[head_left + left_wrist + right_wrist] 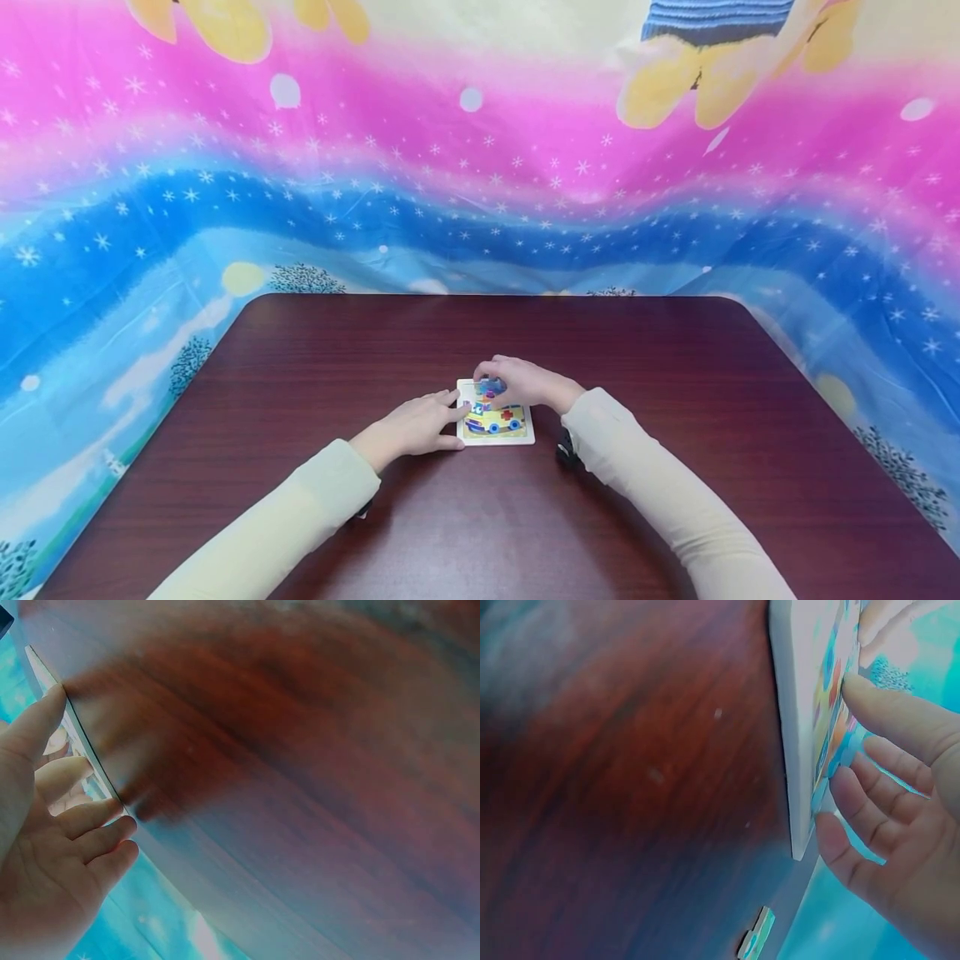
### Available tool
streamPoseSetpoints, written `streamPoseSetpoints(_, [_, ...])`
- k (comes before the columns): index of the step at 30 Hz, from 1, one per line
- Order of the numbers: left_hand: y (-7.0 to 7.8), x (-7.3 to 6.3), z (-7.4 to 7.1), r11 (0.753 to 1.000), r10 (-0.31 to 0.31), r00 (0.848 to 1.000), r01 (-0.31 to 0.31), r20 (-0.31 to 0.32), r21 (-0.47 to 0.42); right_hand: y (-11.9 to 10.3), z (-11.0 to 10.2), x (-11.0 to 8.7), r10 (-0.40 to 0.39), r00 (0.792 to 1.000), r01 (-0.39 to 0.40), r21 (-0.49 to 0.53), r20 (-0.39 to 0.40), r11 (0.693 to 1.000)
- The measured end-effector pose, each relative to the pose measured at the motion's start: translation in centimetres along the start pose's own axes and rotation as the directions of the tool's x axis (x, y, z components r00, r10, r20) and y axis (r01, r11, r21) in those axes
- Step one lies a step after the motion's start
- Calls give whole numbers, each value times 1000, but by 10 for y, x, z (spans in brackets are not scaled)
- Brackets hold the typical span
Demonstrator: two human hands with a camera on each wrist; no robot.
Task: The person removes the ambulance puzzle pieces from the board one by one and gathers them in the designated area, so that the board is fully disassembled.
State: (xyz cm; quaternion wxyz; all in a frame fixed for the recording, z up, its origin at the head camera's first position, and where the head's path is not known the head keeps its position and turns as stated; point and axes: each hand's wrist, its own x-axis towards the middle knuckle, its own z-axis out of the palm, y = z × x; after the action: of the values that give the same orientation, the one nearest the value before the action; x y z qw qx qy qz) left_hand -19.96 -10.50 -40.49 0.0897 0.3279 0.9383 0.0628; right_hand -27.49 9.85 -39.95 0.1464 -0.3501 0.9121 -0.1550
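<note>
Reddish-brown table under picture board, small piece

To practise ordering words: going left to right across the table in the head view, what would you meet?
Left sleeve, left hand, ambulance picture board, right sleeve. The right hand overlaps the board, so it is left out.

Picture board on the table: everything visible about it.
The picture board is squarish, with a pale border and thick pale edge, possibly wood. Its picture shows a yellow ambulance with a red cross and blue wheels; the upper part is partly hidden. It lies flat on the dark reddish-brown table. The left hand touches its left side; the right hand reaches over its upper part, thumb on the picture.
</note>
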Motion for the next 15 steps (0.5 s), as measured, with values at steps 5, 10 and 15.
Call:
streamPoseSetpoints(5, [0,0,-1,1000,-8,1000,8,6,-4,2,0,0,14,999,-14,12,-29,1000])
streamPoseSetpoints(10, [0,0,0,1000,-3,1000,3,-1,-7,2,-1,-1,9,1000,-8,26,-21,1000])
streamPoseSetpoints(15, [0,0,0,1000,-3,1000,3,0,-5,1,-1,-2,1,999,0,17,-34,1000])
